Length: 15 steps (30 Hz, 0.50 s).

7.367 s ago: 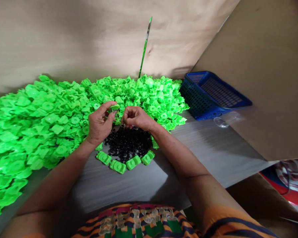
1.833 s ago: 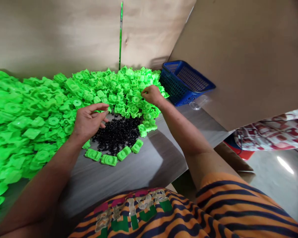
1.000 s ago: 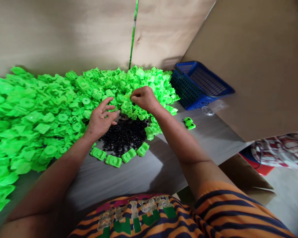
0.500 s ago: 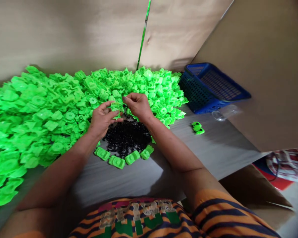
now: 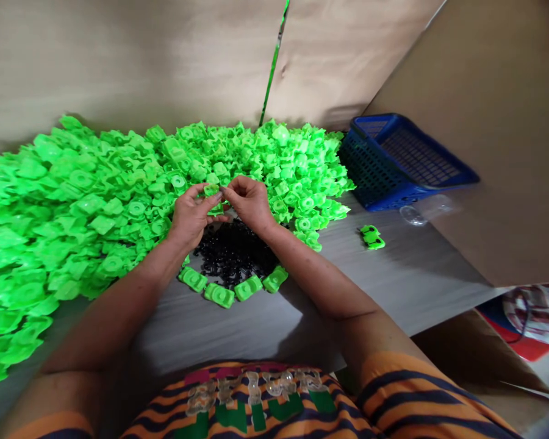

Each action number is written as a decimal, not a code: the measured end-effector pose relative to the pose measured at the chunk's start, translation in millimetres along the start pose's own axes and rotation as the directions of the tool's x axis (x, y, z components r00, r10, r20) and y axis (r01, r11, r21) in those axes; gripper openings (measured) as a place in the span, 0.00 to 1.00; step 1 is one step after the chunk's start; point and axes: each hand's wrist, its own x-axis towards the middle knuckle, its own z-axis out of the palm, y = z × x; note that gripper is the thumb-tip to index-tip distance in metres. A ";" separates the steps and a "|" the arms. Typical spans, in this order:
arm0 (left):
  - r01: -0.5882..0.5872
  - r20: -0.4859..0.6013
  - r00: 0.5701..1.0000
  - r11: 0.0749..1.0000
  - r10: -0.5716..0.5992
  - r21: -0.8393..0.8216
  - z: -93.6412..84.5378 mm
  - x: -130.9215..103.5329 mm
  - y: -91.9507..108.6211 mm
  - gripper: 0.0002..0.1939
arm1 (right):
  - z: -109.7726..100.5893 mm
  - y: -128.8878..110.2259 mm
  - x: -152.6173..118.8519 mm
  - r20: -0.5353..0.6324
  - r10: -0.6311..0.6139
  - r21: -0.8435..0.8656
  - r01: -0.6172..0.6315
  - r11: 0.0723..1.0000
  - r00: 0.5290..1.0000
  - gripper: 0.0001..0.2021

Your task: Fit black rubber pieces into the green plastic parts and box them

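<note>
Between the thumb and fingers of my left hand (image 5: 193, 213) is a green plastic toy car body (image 5: 213, 192). My right hand (image 5: 247, 202) is closed in a pinch, its fingertips right at the edge of that car body. Something dark and tiny shows at the pinch, too small to name. Beneath both hands lies a heap of small black plastic parts (image 5: 235, 253). Several green car bodies (image 5: 219, 295) sit in a curved row along the near side of the black heap.
A large pile of green car bodies (image 5: 114, 201) spreads along the wooden back wall. At right stand a blue plastic basket (image 5: 375, 177), a clear plastic piece (image 5: 412, 214) and a green car body with black parts (image 5: 372, 237). An open cardboard box (image 5: 466, 347) is below the table edge.
My right hand has moved in to the left, and its fingertips now meet the car body in my left hand. The whole view has shifted slightly.
</note>
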 end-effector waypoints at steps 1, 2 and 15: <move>0.005 -0.010 1.000 1.000 -0.005 0.007 -0.6 0.9 0.5 0.26 | -0.2 0.1 -0.5 0.008 0.000 0.005 0.000 1.000 1.000 0.20; 0.004 -0.018 1.000 1.000 -0.004 0.015 -1.1 1.8 1.1 0.25 | -0.8 -0.2 -0.6 0.023 0.004 0.020 -0.005 1.000 1.000 0.18; -0.036 -0.049 0.998 0.999 0.037 0.031 0.1 0.5 14.3 0.28 | -15.1 -2.3 4.5 0.157 -0.018 0.177 -0.010 0.984 0.987 0.07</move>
